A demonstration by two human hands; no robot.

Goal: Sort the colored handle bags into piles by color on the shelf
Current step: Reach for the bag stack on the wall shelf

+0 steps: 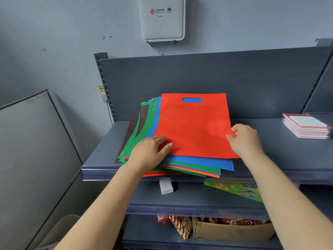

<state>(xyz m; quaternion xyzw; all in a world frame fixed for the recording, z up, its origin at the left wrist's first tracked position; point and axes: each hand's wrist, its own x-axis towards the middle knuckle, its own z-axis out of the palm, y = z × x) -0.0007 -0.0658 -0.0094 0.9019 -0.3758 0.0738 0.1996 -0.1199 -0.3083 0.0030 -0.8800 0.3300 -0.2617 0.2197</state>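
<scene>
2 hands meet the red bag (192, 123): left hand (151, 152) presses flat, right hand (245, 139) pinches its edge.

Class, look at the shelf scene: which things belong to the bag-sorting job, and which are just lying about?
Part of the job:
red bag on top, pinched by the right hand
mixed bag stack, left hand resting on it
shelf

Just lying about:
card stack
white charger
green packet
cardboard box
wall router
</scene>
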